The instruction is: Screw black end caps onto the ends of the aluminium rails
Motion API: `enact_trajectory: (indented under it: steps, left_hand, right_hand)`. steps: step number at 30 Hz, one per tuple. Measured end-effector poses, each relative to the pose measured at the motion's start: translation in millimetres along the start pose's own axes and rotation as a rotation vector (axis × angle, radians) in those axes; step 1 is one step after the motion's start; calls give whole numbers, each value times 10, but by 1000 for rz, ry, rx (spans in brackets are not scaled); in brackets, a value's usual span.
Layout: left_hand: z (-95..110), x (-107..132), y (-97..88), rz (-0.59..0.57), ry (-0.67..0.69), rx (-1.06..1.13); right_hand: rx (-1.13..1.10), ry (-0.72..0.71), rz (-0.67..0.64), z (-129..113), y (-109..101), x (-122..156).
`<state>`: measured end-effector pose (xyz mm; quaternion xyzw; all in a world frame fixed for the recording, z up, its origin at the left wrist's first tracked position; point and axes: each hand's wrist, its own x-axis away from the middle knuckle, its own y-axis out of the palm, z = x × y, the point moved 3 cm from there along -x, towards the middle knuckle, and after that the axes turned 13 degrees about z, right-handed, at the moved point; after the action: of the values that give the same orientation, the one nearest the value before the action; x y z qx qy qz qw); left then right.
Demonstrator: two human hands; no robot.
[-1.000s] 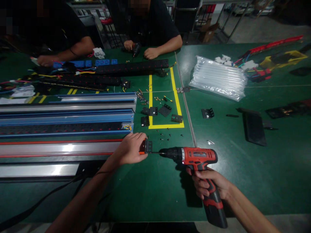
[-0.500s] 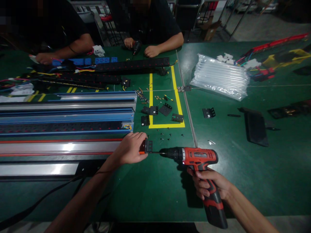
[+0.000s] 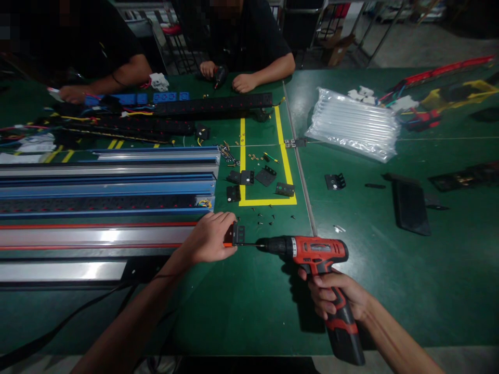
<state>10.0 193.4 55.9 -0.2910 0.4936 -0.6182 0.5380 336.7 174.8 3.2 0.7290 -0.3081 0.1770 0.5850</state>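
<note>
My right hand (image 3: 331, 296) is wrapped round the handle of a red and black cordless drill (image 3: 319, 250). The drill lies level, its long thin bit (image 3: 251, 245) pointing left. The bit's tip meets a black bracket (image 3: 240, 234) at the end of a silver aluminium profile with orange edges (image 3: 117, 236). My left hand (image 3: 210, 236) closes over that profile's end from above, thumb on the near side, fingers at the bracket. The fingers hide part of the end piece. Whether a screw sits at the bit's tip is too small to tell.
More profiles (image 3: 109, 187) lie parallel at left. Loose black brackets (image 3: 266, 175) and small screws (image 3: 272, 216) are scattered beyond my hands. A plastic-wrapped bundle (image 3: 353, 124) lies at back right. Two people sit across the table, one with a hand on another drill (image 3: 220, 76).
Almost nothing differs. The drill in my right hand has shifted very slightly left, and my right index finger has moved a little at the trigger. My left hand stays in place.
</note>
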Motion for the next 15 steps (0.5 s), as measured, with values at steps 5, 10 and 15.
enact_trajectory:
  steps: [5,10,15]
  left_hand:
    - [-8,3,10,-8,1,-10]
    - [-10,4,10,-15,0,-22]
    - [-11,-3,11,-25,-1,-25]
  right_hand:
    - [20,-1,2,16,-22,2]
    - [51,5,21,24,-47,7]
    - [56,18,58,11,-20,8]
